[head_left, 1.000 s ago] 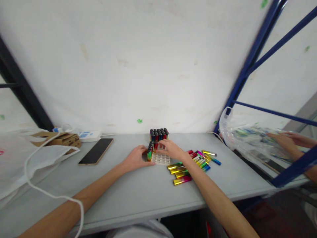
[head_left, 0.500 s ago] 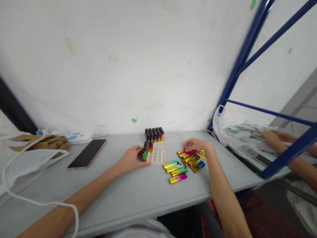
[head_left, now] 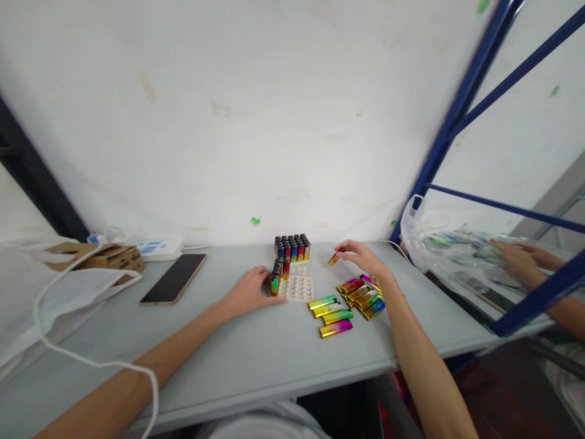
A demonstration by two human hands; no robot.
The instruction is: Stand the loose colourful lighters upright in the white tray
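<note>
My left hand [head_left: 250, 291] rests on the grey table [head_left: 256, 353], its fingers curled against the left edge of a white holed tray [head_left: 298, 288]. A few rainbow lighters [head_left: 278, 275] stand upright in that tray. My right hand [head_left: 363, 258] hovers above the table, pinching one rainbow lighter [head_left: 334, 258] between thumb and fingers. Below it lies a pile of loose lighters [head_left: 351, 302]. A filled block of upright lighters [head_left: 292, 247] stands behind the tray near the wall.
A dark phone [head_left: 174, 278] lies left of the tray, with a power strip [head_left: 158, 248], a cardboard box [head_left: 98, 258] and a white bag [head_left: 41, 305] further left. Blue frame bars [head_left: 450, 131] and a plastic bag [head_left: 439, 250] stand right, where another person's hands [head_left: 518, 256] reach in.
My right hand went from the tray to the loose pile, picked up one lighter and lifted it back toward the tray. The left hand stayed at the tray's edge.
</note>
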